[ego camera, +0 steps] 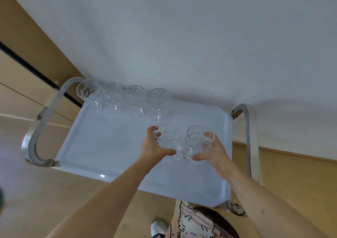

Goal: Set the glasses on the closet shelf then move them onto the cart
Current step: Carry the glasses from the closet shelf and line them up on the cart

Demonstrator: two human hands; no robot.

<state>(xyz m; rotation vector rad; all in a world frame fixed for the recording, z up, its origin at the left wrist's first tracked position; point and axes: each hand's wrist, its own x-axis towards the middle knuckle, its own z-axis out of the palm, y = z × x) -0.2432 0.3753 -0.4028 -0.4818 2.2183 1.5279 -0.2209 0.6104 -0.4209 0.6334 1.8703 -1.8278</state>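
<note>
Both hands are out over the cart [87, 146], each wrapped around a stemmed glass. Under them lies the broad white tray top, framed by a metal handle loop [39, 128] at either end. Along its far edge, four glasses [134, 97] already stand in a row, close together, bowls up. Nearer me, my left hand [155, 149] grips one glass [166, 137] round the bowl, thumb underneath and fingers curled over the far side; my right hand [212, 151] holds the other glass [199, 139] the same way. Both glasses tilt, rims leaning away from me toward the row, stems pointing back down toward my palms, and their feet look close to touching between my hands. The open tray in front of the row lies straight below, so I judge the coming move is to bring both upright and lower them, right-hand glass nearest the row's right end.
</note>
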